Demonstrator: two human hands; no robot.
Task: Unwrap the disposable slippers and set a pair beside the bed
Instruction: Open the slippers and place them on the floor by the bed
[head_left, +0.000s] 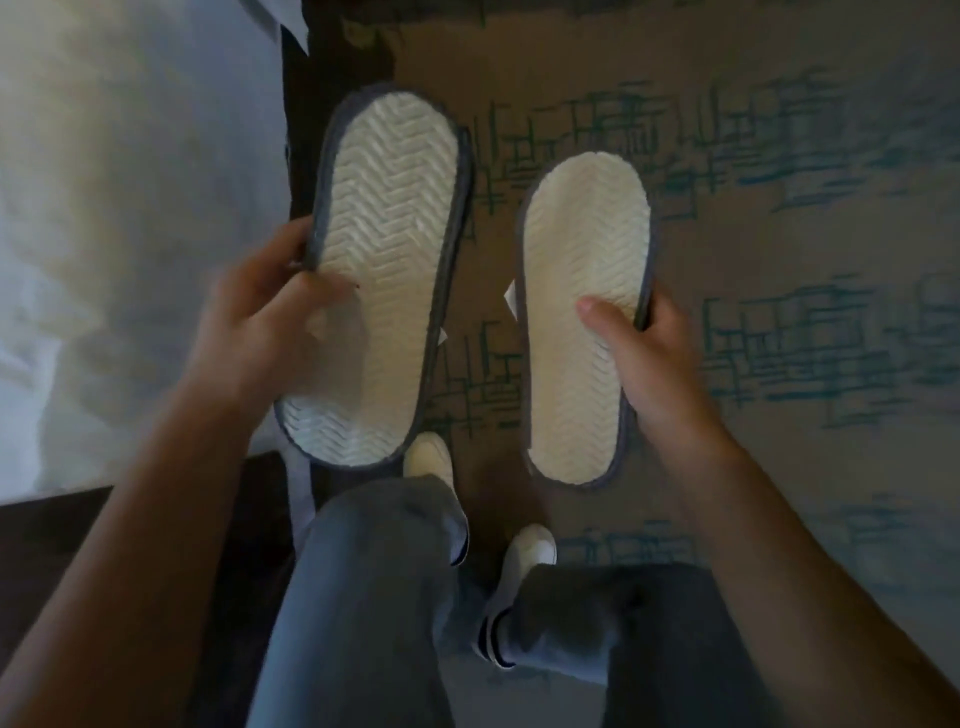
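I hold two unwrapped disposable slippers above the floor, soles up. Each has a white zigzag-ribbed sole edged in dark grey. My left hand (270, 317) grips the left slipper (384, 244) at its left edge, thumb lying on the sole. The right slipper (582, 291) is pinched at its right edge by my right hand (644, 358), thumb pressed on the sole. A gap separates the two slippers, which point away from me. The bed (119, 234), covered in white linen, runs along the left. No wrapper is visible.
A brown carpet (779, 234) with teal line patterns covers the floor to the right. A dark wooden bed base (62, 561) shows at lower left. My legs in blue jeans (374, 597) and white shoes (431, 460) stand below the slippers.
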